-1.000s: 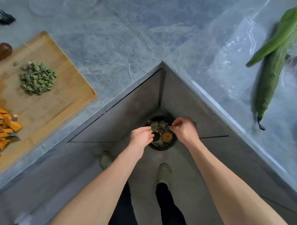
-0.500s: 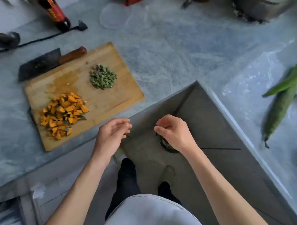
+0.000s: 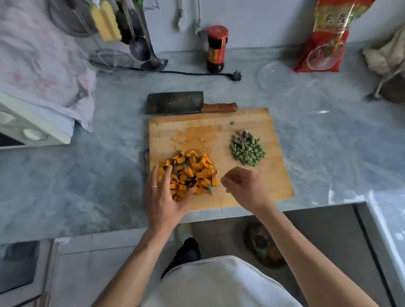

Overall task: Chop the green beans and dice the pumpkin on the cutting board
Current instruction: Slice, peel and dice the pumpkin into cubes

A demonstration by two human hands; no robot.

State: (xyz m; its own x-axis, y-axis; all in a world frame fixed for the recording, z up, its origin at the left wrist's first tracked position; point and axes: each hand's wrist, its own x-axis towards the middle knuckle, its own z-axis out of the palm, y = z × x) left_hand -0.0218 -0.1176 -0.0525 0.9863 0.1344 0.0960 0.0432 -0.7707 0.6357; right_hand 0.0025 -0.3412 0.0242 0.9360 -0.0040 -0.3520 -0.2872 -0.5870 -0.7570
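A grey stone counter (image 3: 86, 181) carries the board (image 3: 263, 185), with diced pumpkin (image 3: 193, 171) left, chopped beans (image 3: 247, 149) right, and a cleaver (image 3: 178, 103) behind. The left hand (image 3: 163, 199) cups the pumpkin, fingers spread; the right hand (image 3: 243, 186) hovers beside it, loosely curled, holding nothing.

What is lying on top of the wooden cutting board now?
On the cutting board lie a heap of diced pumpkin and a smaller heap of chopped green beans. The left hand covers the pumpkin heap's near-left edge, so that part cannot be seen.
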